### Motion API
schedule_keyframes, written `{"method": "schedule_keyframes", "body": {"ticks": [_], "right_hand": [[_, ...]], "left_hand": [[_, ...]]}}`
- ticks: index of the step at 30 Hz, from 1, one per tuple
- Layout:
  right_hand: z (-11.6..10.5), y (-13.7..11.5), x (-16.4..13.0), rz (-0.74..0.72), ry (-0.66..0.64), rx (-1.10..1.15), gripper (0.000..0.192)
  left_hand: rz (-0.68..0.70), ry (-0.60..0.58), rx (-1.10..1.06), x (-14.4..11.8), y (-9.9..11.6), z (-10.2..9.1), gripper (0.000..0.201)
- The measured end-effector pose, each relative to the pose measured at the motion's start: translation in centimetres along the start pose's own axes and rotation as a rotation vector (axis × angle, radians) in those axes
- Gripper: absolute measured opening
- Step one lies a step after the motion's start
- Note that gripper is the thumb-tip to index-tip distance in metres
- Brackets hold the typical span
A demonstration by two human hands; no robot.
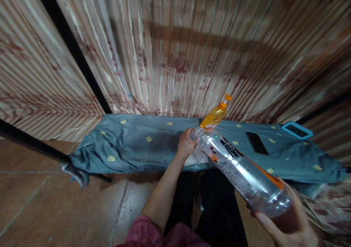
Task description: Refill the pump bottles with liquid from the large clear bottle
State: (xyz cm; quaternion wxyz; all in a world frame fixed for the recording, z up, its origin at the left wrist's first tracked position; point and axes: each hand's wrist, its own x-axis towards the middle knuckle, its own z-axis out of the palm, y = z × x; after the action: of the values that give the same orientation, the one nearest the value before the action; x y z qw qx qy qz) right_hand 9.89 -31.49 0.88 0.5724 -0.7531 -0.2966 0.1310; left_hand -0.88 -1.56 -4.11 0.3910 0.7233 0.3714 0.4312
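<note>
Nearest the camera, the right hand cups the base of a clear plastic bottle, its fingers curled around the bottom end from below. The bottle is tilted, base low and near, neck pointing up and away toward the middle of the view; it bears a label with an orange stripe and dark lettering. At its far end the left hand is closed around the neck, where the cap would sit, so the bottle is held between both hands above the edge of a low surface. A pink sleeve shows at the bottom, with dark trousers below the arms and a brown tiled floor to the left. Just under the left hand lies a bit of white cloth or paper on a grey-blue sheet dotted with small yellow motifs. Just behind the bottle's neck stands an orange pump bottle. Further right on the sheet lie a black phone and a device with a blue rim. A striped curtain hangs behind.
</note>
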Motion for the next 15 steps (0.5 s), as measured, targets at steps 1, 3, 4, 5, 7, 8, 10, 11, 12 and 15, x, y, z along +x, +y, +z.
{"method": "schedule_keyframes", "body": {"ticks": [1, 3, 4, 5, 7, 8, 10, 11, 12, 15], "right_hand": [[0.1, -0.2, -0.1, -0.003, 0.005, -0.004, 0.113], [0.4, -0.9, -0.4, 0.014, 0.028, 0.001, 0.112], [0.5, -1.1, -0.5, 0.025, 0.039, 0.008, 0.112], [0.6, -1.2, -0.6, 0.033, 0.044, 0.008, 0.111], [0.5, -1.0, -0.5, 0.025, 0.043, -0.012, 0.112], [0.4, -0.8, -0.4, 0.016, 0.042, -0.025, 0.112], [0.0, -0.2, -0.1, 0.001, 0.038, -0.027, 0.111], [-0.1, 0.1, 0.0, -0.004, 0.037, -0.011, 0.11], [-0.2, 0.3, 0.1, -0.002, 0.029, 0.011, 0.111], [-0.2, 0.2, 0.0, 0.009, 0.008, 0.033, 0.112]], "left_hand": [[-0.002, 0.001, 0.001, 0.0, 0.0, 0.0, 0.023], [-0.005, 0.005, 0.001, 0.0, 0.0, 0.0, 0.023], [-0.006, 0.005, 0.001, -0.1, 0.0, 0.0, 0.024], [-0.006, 0.005, -0.001, -0.1, 0.0, 0.0, 0.024], [-0.005, 0.003, -0.006, -0.1, 0.1, 0.0, 0.023], [-0.005, 0.003, -0.009, -0.1, 0.1, 0.0, 0.023], [-0.007, 0.003, -0.009, -0.1, 0.2, 0.0, 0.023], [-0.008, 0.003, -0.009, -0.1, 0.2, 0.0, 0.024], [-0.008, 0.005, -0.008, -0.1, 0.2, 0.0, 0.024], [-0.007, 0.008, -0.006, -0.1, 0.3, -0.1, 0.025]]}}
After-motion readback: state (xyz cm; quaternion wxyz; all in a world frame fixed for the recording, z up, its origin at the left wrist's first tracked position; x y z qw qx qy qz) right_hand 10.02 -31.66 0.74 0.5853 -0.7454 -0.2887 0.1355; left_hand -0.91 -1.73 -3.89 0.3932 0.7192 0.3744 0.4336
